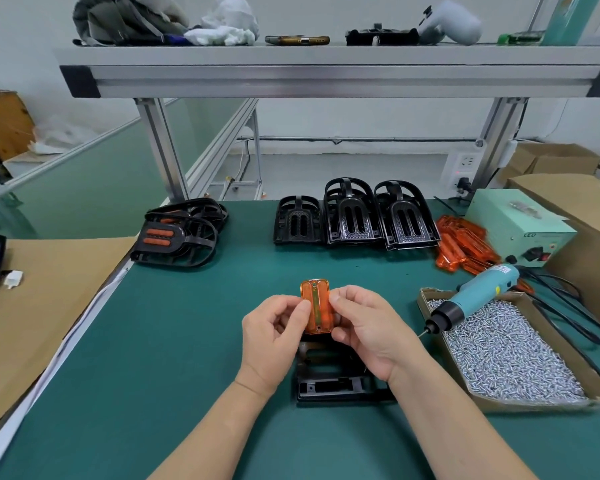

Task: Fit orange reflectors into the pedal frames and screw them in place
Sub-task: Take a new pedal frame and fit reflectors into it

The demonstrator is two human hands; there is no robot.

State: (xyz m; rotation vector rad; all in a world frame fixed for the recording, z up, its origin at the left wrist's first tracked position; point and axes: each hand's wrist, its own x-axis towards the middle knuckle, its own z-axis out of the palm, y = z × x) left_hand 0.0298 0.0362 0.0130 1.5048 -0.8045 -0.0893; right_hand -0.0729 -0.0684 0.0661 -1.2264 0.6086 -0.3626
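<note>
An orange reflector (316,305) stands on end in mid-air over the green mat. My left hand (274,337) pinches its left edge and my right hand (366,332) pinches its right edge. Below my hands a black pedal frame (333,379) lies flat on the mat, partly hidden by them. A pile of loose orange reflectors (463,245) lies at the right. Three empty black pedal frames (354,216) stand in a row at the back. At the left lie pedal frames with reflectors fitted (177,237).
A teal electric screwdriver (475,299) rests on the rim of a cardboard tray of silver screws (510,355) at the right. Its power box (520,226) and black cables sit behind. Cardboard sheet (49,306) covers the left; an aluminium shelf frame (326,77) spans overhead.
</note>
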